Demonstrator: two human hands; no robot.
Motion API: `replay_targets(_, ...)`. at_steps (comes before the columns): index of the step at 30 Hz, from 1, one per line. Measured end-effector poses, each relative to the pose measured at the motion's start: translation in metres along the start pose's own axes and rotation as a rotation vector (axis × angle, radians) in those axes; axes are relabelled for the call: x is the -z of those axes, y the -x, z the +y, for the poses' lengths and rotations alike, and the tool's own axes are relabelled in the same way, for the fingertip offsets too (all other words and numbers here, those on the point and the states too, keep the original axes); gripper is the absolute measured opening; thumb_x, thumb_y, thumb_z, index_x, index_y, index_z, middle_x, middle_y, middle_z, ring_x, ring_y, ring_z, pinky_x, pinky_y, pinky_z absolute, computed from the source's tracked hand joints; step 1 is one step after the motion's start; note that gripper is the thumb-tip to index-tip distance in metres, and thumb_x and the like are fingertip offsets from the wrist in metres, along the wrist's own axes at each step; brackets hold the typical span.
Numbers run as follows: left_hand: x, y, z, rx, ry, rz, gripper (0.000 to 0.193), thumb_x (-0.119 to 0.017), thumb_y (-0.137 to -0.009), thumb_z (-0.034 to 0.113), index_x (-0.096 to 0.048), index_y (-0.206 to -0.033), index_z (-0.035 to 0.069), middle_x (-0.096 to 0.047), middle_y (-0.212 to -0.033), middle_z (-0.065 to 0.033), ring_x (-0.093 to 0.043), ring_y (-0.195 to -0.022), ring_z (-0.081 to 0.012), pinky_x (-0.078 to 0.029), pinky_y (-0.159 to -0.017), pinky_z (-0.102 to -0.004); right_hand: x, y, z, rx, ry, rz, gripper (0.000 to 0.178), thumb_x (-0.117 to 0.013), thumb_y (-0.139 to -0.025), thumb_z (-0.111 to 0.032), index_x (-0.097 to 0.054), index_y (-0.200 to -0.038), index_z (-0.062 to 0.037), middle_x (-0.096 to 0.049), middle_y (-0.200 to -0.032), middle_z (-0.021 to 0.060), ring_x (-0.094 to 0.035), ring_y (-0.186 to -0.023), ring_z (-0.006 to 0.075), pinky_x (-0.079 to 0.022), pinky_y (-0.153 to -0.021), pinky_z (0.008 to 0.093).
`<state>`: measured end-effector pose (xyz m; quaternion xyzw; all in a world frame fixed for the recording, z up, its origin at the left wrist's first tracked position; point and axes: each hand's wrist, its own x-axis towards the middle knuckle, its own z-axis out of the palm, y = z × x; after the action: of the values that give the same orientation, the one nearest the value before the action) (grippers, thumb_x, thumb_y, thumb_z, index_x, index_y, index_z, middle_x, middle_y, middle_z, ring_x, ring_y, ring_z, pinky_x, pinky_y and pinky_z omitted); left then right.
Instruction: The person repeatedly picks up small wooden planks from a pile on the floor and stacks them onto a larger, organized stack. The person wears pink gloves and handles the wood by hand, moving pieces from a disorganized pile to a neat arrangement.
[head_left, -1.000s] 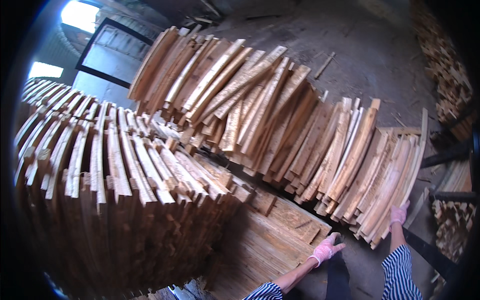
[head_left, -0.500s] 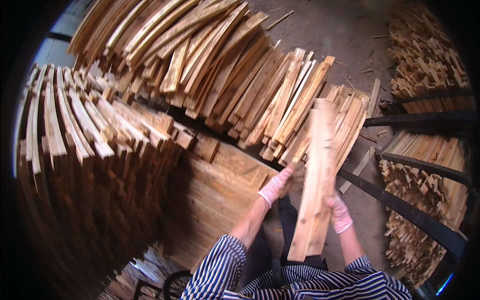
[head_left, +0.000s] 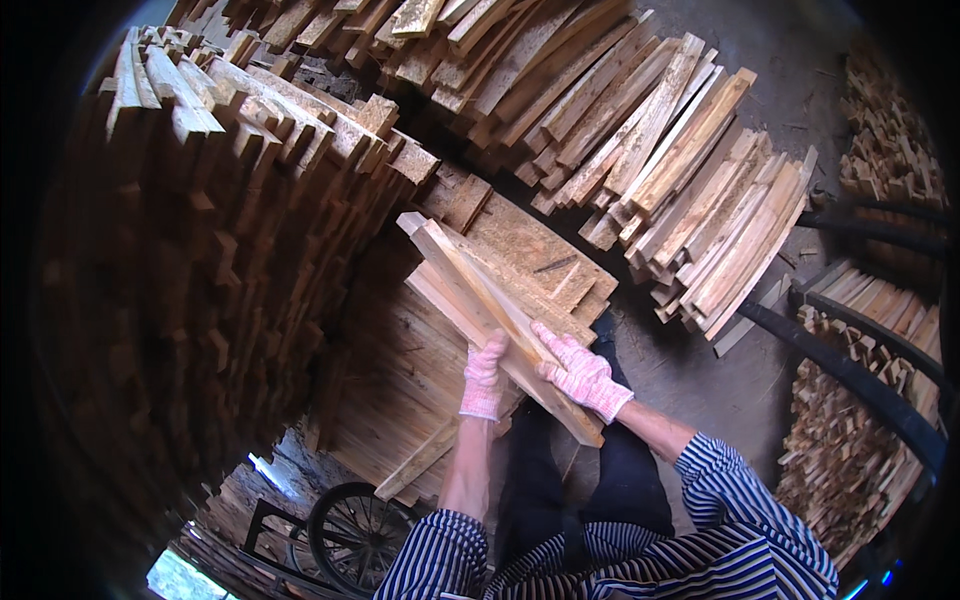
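My left hand, in a pink-and-white knit glove, is closed around the near side of a small bundle of wooden planks. Gloved the same way, my right hand grips the bundle's other side near its lower end. The planks lie together at a slant, their far ends pointing up and left. They are above a low stack of boards topped by a rough chipboard-like sheet. Part of each hand's fingers is hidden by the wood.
A tall plank stack rises at the left. Beyond the low stack lies a long row of planks. Black metal bars run along the right, with more piled wood behind. A black spoked wheel stands at the lower left.
The planks have swung from upright at the right to slanting left over the low stack. Both hands moved with them, and the view has shifted.
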<state>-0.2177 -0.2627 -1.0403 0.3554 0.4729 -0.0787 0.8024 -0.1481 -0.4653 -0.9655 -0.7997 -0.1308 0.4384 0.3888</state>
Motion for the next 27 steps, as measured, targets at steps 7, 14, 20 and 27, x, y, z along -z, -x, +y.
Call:
replay_targets(7, -0.015, -0.025, 0.017, 0.01, -0.085, 0.034, 0.041, -0.081, -0.08, 0.013, -0.067, -0.117, 0.002, -0.069, -0.106, -0.008, -0.067, -0.097, -0.0206, -0.056, -0.092, -0.0361, -0.004, -0.076, 0.068, 0.067, 0.25, 0.255, 0.049, -0.049, -0.103, -0.038, -0.046, -0.149, -0.0228, -0.06, -0.134, 0.0185, -0.061, -0.118, 0.034, -0.05, -0.1, 0.0402)
replay_targets(14, 0.034, -0.073, 0.01, 0.048, 0.006, 0.019, 0.042, -0.081, -0.081, 0.016, -0.066, -0.119, 0.004, -0.068, -0.111, -0.0077, -0.065, -0.105, -0.0222, -0.052, -0.1, -0.0392, 0.011, -0.163, 0.128, 0.025, -0.023, 0.387, 0.038, -0.052, -0.102, -0.035, -0.059, -0.138, -0.024, -0.068, -0.123, 0.0136, -0.063, -0.115, 0.0312, -0.049, -0.102, 0.038)
replay_targets(20, 0.064, -0.096, 0.016, 0.058, 0.061, 0.059, 0.062, -0.08, -0.08, 0.02, -0.056, -0.133, 0.001, -0.062, -0.125, -0.0128, -0.058, -0.118, -0.0293, -0.046, -0.107, -0.0459, -0.006, -0.193, 0.096, -0.303, 0.361, 0.299, 0.039, -0.047, -0.102, -0.042, -0.059, -0.135, -0.0245, -0.064, -0.124, 0.0158, -0.064, -0.111, 0.0323, -0.052, -0.094, 0.0422)
replay_targets(27, 0.037, -0.095, 0.021, 0.097, 0.047, 0.064, 0.061, -0.08, -0.082, 0.024, -0.056, -0.133, 0.001, -0.061, -0.127, -0.0142, -0.057, -0.12, -0.0309, -0.045, -0.108, -0.0452, 0.017, -0.199, 0.092, -0.061, 0.919, 0.326, 0.027, -0.053, -0.097, -0.03, -0.066, -0.119, -0.0203, -0.066, -0.102, 0.0072, -0.061, -0.105, 0.0262, -0.036, -0.101, 0.0575)
